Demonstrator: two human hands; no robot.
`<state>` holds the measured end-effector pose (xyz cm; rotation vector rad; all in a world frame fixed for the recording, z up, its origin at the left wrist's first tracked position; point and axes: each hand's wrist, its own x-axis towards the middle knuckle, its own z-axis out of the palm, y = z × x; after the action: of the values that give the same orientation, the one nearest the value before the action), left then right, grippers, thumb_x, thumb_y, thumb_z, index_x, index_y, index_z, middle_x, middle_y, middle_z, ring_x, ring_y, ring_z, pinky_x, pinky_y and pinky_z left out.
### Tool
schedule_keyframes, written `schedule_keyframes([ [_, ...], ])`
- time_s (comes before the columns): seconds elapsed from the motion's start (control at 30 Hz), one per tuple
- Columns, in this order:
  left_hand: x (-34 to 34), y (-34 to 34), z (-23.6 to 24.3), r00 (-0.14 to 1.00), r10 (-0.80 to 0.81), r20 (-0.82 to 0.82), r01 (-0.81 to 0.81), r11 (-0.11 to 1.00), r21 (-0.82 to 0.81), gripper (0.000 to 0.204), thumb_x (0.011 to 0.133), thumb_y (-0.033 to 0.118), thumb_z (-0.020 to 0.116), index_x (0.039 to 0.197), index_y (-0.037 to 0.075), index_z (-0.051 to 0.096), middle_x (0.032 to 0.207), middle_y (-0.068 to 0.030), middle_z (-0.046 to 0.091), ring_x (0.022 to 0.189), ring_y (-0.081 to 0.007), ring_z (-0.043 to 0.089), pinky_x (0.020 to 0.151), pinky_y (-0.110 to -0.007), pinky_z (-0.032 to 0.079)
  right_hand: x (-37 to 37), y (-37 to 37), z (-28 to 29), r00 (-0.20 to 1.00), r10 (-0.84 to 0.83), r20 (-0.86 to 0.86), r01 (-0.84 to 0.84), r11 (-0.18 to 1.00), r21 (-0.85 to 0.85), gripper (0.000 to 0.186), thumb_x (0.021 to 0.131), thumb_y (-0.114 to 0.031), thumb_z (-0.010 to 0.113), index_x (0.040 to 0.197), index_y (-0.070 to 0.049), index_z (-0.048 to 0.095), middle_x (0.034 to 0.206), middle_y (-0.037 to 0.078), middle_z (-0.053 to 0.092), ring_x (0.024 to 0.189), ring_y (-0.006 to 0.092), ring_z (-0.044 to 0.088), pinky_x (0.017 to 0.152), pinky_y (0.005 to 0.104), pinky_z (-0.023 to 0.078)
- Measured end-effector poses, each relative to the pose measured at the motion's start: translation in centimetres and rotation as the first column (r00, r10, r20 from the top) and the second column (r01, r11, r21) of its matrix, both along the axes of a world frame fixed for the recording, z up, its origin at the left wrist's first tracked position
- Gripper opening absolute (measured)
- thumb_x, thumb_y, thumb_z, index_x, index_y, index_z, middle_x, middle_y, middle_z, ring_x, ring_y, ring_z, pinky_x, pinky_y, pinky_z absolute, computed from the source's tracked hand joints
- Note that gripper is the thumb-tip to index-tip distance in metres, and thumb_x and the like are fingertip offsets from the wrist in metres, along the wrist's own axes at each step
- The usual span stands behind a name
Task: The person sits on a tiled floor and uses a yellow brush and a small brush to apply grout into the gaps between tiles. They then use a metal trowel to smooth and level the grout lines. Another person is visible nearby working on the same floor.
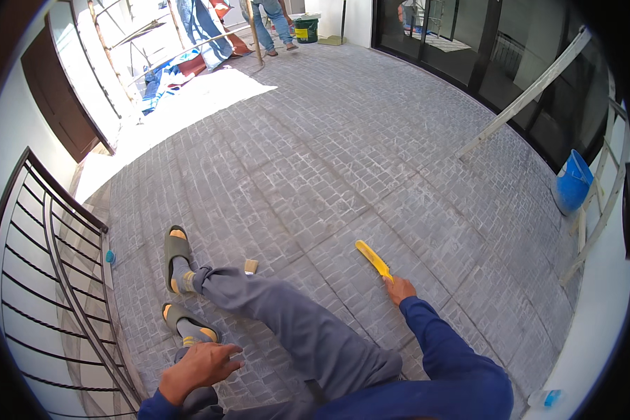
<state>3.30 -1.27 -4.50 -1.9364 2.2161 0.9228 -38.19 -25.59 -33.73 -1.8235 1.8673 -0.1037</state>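
Yellow tool [374,260], clamped in the fingers of the right hand [399,288], could snag on uneven paving [315,182]; the left hand [201,365] has fingers apart.

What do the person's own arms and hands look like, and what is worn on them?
The left hand and the right hand are bare, without gloves. The right sleeve is plain navy blue, long and somewhat creased, reaching to about the wrist. The left sleeve, mostly cut off by the picture's edge, is navy too.
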Motion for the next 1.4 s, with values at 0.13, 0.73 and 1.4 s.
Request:
schedule_keyframes([
  [0.13,-0.3,0.0,-0.1,0.999,0.045,0.019,-0.045,0.999,0.019,0.035,0.089,0.032,0.066,0.111,0.005,0.064,0.076,-0.0141,0.068,0.075,-0.0334,0.066,0.068,-0.042,0.050,5.9,-6.3,-0.6,1.000,0.009,0.014,-0.009,0.998,-0.055,0.059,0.093,-0.056,0.045,0.099,-0.003,0.068,0.097,0.024,0.068,0.095,0.0419,0.064,0.084,0.0508,0.049],
  [0.73,0.1,-1.2,-0.6,1.000,-0.025,0.017,0.024,0.999,0.040,0.039,0.092,0.036,0.061,0.115,0.005,0.063,0.078,-0.0174,0.067,0.078,-0.0349,0.067,0.071,-0.043,0.051,-1.2,2.3,0.9,1.000,-0.003,-0.027,0.004,0.999,0.032,0.061,0.095,-0.057,0.041,0.095,-0.001,0.066,0.088,0.028,0.066,0.086,0.0451,0.064,0.078,0.0540,0.048],
  [1.4,0.4,-1.1,-0.7,0.997,-0.013,0.076,0.003,0.992,0.126,0.040,0.094,0.039,0.058,0.117,0.006,0.062,0.081,-0.0183,0.067,0.081,-0.0356,0.066,0.072,-0.044,0.051,2.9,0.5,-0.5,0.998,0.045,0.048,-0.044,0.999,-0.024,0.061,0.094,-0.058,0.043,0.096,-0.002,0.068,0.090,0.025,0.067,0.088,0.0443,0.064,0.078,0.0522,0.049],
])
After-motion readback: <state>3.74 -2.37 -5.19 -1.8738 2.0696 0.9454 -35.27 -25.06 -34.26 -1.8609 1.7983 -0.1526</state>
